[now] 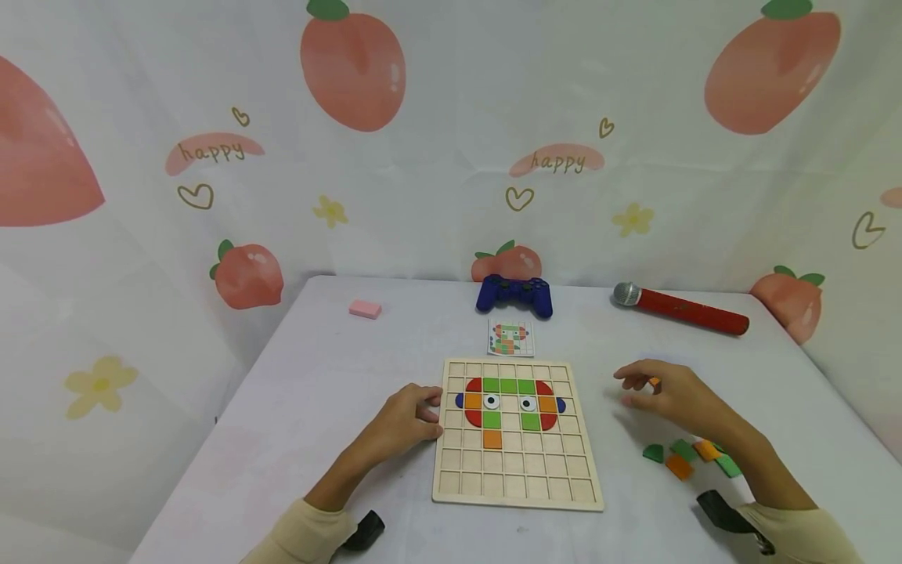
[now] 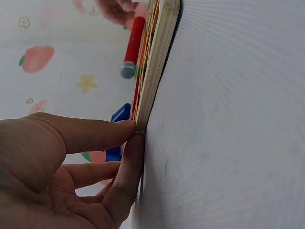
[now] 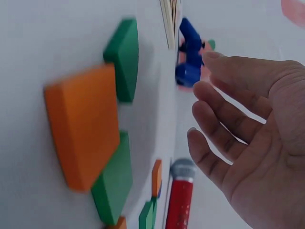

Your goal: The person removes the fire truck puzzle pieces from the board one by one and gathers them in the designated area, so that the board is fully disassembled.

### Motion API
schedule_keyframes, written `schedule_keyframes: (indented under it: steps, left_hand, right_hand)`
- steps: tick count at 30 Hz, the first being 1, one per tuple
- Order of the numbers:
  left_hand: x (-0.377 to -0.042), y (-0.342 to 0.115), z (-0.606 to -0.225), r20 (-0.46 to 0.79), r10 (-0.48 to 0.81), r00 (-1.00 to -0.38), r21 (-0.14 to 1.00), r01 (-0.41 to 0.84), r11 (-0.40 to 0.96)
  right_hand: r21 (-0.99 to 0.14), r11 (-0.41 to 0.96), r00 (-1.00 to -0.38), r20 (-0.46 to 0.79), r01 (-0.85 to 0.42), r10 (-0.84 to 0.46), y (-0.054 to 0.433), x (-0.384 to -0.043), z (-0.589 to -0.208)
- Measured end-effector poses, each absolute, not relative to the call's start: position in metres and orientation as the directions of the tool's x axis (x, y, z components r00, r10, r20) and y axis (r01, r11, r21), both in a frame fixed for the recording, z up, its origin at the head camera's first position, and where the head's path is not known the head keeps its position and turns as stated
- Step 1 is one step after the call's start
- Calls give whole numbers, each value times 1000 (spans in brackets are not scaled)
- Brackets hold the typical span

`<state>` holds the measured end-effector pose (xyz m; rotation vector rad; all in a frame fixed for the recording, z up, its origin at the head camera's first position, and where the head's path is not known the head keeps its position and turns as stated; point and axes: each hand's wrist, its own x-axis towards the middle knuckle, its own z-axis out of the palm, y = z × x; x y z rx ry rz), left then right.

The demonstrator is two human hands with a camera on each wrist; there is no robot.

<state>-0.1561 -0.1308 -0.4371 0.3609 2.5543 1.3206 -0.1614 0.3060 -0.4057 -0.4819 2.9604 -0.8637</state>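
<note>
A wooden grid board [image 1: 514,487] lies on the table, bearing red rounded pieces, green squares [image 1: 509,385], orange squares [image 1: 492,439], two eye pieces and blue half-rounds. At its left edge, my left hand [image 1: 409,413] pinches the rim; the left wrist view shows thumb and index finger meeting at the board's side [image 2: 162,43]. To the right of the board my right hand [image 1: 665,392] hovers with loosely bent fingers and nothing between them. Loose green and orange pieces [image 1: 680,467] lie below and beside it, some partly covered by the forearm. An orange piece [image 3: 83,129] looms close in the right wrist view.
A small pattern card [image 1: 511,338] lies just behind the board, with a blue game controller [image 1: 514,294] beyond it. A red microphone [image 1: 683,309] rests at the back right, a pink block [image 1: 365,309] at the back left. A printed curtain [image 1: 437,180] hangs behind the table.
</note>
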Motion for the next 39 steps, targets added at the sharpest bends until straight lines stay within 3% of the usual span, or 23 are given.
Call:
schedule_keyframes:
  steps: [24, 39]
  left_hand:
    - [-155, -131, -436, -95, 325, -941, 823, 109, 558]
    - [-154, -132, -436, -88, 329, -940, 828, 114, 549]
  right_hand:
    - [-542, 833, -983, -65, -109, -171, 355, -175, -419]
    - [-531, 838, -981, -64, -122, -183, 362, -176, -421]
